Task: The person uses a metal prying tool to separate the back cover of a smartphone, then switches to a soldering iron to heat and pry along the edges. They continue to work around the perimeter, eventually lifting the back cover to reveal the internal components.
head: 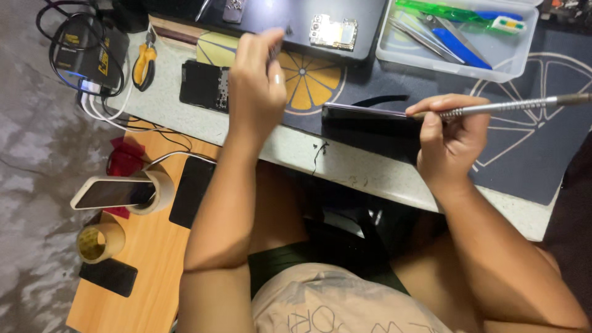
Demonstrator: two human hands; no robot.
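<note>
Gripping metal screwdriver (512, 106), steadying black phone (370, 117)

My right hand (453, 139) holds the screwdriver (512, 106) over the phone (370, 118) lying on the mat (536, 160) — the tool tray (456, 40) sits behind it. My left hand (256, 77) hovers beside a dismantled phone (205, 86); pliers (144, 61) lie further left. On the lower wooden shelf (154, 259) — tape rolls (102, 242) and phones.

head | worn, looks steeply down | close over workbench (370, 166)
</note>
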